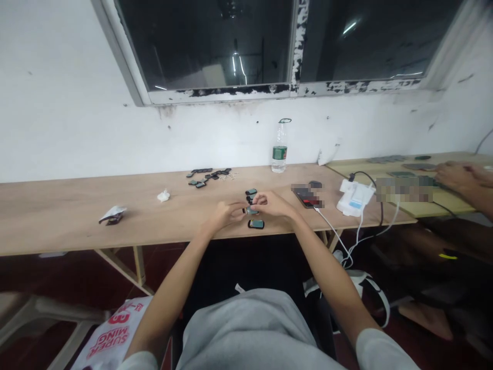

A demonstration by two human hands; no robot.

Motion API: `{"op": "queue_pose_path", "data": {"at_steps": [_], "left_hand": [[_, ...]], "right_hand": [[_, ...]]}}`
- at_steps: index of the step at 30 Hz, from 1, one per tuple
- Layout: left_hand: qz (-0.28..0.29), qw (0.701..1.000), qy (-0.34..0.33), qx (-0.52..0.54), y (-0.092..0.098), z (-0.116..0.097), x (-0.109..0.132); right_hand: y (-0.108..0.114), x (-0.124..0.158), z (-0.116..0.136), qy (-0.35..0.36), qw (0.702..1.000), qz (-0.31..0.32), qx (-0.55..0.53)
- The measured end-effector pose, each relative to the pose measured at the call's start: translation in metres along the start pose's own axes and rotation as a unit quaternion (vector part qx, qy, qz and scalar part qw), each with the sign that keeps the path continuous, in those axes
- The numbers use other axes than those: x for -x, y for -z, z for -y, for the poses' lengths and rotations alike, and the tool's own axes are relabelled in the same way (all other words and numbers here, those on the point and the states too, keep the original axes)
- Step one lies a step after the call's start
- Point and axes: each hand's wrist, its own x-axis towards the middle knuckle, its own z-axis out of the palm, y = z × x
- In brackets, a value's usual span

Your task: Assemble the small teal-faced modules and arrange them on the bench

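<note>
Near the table's front edge, a small black-rimmed piece with a grey-green face (251, 210) is between my two hands. My left hand (227, 215) pinches its left end with fingers together. Over its right end, the fingers of my right hand (271, 203) are bent and closed on it, partly covering it. A similar oblong piece (256, 224) lies face up on the wood just below my hands. Another such piece (251, 191) lies just beyond them, with more partly hidden behind my right fingers. What exactly these pieces are is too small to tell.
Loose dark pieces (210, 176) and small white bits lie farther back. A water bottle (279, 154) stands by the wall. Crumpled tissue (164, 196) and a torn packet (113, 215) are left; a phone (307, 196), cables and a white power strip (355, 198) right. Another person's hands (462, 174) rest far right.
</note>
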Motion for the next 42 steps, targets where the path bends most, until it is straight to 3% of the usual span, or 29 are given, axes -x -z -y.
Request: {"op": "queue_pose_path", "data": {"at_steps": [8, 19, 24, 29, 34, 38, 42], "left_hand": [[-0.009, 0.999, -0.015, 0.041, 0.003, -0.003, 0.003], [0.005, 0.998, 0.021, 0.063, 0.002, -0.002, 0.0], [-0.017, 0.996, 0.064, 0.058, -0.002, 0.004, 0.003], [-0.008, 0.989, 0.138, 0.057, 0.009, 0.03, 0.01], [0.011, 0.969, 0.242, -0.053, 0.018, 0.063, 0.027], [0.07, 0.96, 0.26, -0.072, 0.013, 0.072, 0.039], [0.076, 0.957, 0.276, -0.051, 0.007, 0.073, 0.039]], "right_hand": [[0.006, 0.001, 0.0, -0.006, 0.997, 0.03, -0.068], [0.003, -0.008, -0.017, -0.02, 0.995, 0.014, -0.095], [-0.002, -0.01, -0.021, -0.022, 0.996, -0.004, -0.083], [-0.005, -0.012, -0.021, -0.024, 0.997, -0.045, -0.054], [0.002, -0.011, -0.03, -0.031, 0.997, -0.061, 0.021], [0.006, -0.01, -0.039, -0.038, 0.989, -0.054, 0.134], [0.004, -0.009, -0.036, -0.032, 0.976, -0.071, 0.202]]}}
